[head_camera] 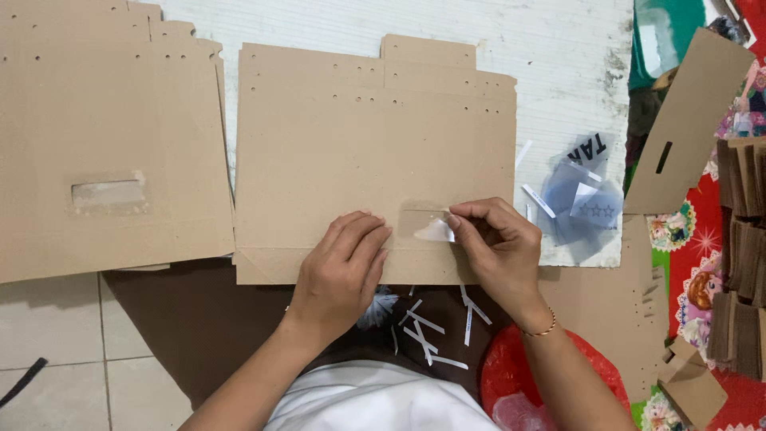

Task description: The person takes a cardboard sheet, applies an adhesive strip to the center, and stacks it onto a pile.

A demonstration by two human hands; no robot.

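A flat brown cardboard box blank (375, 152) lies on a white board in front of me. My left hand (339, 271) presses flat on its lower edge, fingers together. My right hand (495, 243) pinches a small white strip (437, 231) at the rectangular window (423, 219) cut in the blank, where clear film shows. The strip is half lifted from the cardboard.
A stack of similar cardboard blanks (104, 144) lies at left. Clear film pieces (582, 195) sit at right on the white board (558, 64). White paper strips (431, 327) litter my lap. More folded cardboard (738, 255) is stacked at far right, and a red bag (519, 375) sits below.
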